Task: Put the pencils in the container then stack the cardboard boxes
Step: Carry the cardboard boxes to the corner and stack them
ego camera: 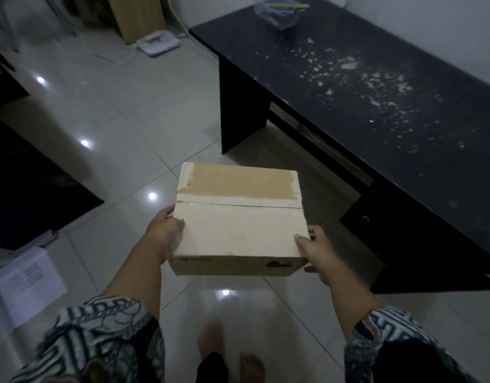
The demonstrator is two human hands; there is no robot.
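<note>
A closed cardboard box [238, 217] with brown tape across its top is held in the air above the tiled floor. My left hand [163, 230] grips its left side, thumb on the top edge. My right hand [315, 252] grips its near right corner, thumb on top and fingers down the side. A clear container [279, 12] with pencils inside stands at the far end of the black desk [376, 87]. No other cardboard box is in view.
The black desk runs along the right, its top speckled with white flakes. A dark mat [31, 183] lies on the left, papers [25, 277] near it. A white device [158, 44] with a cable sits on the floor far back. My bare feet [230, 357] show below.
</note>
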